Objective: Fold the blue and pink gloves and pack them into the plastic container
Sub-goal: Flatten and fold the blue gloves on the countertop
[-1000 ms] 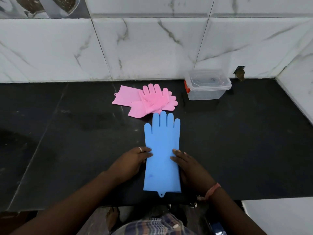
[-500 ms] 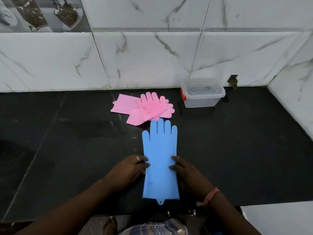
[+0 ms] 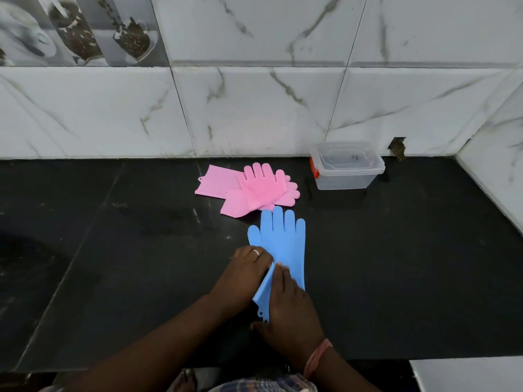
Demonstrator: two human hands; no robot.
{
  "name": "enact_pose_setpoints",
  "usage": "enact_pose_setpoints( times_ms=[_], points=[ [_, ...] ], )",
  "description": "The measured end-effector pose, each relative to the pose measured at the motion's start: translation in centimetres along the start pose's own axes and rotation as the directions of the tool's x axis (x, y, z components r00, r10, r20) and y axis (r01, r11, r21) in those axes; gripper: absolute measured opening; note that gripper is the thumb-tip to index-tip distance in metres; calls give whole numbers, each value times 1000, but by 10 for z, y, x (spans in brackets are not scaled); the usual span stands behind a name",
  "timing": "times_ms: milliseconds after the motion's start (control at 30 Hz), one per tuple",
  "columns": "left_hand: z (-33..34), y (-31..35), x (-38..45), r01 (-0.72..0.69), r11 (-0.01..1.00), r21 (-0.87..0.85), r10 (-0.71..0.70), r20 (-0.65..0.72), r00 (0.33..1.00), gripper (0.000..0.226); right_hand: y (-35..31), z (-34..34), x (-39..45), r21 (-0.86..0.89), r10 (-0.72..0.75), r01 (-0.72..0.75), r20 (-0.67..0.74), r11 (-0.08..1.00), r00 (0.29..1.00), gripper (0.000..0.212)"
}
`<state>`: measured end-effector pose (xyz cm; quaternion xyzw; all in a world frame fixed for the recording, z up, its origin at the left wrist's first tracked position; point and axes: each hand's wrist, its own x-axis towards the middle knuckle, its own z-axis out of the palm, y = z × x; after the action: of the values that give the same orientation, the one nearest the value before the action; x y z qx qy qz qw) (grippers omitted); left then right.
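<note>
A blue glove (image 3: 283,239) lies on the black counter (image 3: 396,264), fingers pointing toward the wall. Its cuff end is lifted and creased between my hands. My left hand (image 3: 246,274) pinches the glove's left edge near the middle. My right hand (image 3: 288,309) presses flat on the raised cuff part and covers most of it. Two pink gloves (image 3: 254,189) lie overlapped just beyond the blue fingertips. A clear plastic container (image 3: 346,168) with its lid on and a red clip stands at the back, against the wall.
Marble-patterned tiles form the back wall and a side wall (image 3: 495,171) at the right. The counter's front edge (image 3: 424,356) runs just below my wrists. A small hole (image 3: 397,147) shows in the wall behind the container.
Both hands came together from the glove's two sides. The blue glove's cuff end has come up off the counter and creased between them.
</note>
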<state>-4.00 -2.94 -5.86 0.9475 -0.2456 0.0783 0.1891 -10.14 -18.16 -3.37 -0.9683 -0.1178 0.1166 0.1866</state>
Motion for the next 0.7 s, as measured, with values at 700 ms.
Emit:
enact_pose_setpoints(
  times_ms=[700],
  points=[
    [-9, 5, 25, 32, 999, 18, -32, 12, 999, 31, 7, 17, 2, -4, -20, 20, -328, 1000, 945, 113]
  ],
)
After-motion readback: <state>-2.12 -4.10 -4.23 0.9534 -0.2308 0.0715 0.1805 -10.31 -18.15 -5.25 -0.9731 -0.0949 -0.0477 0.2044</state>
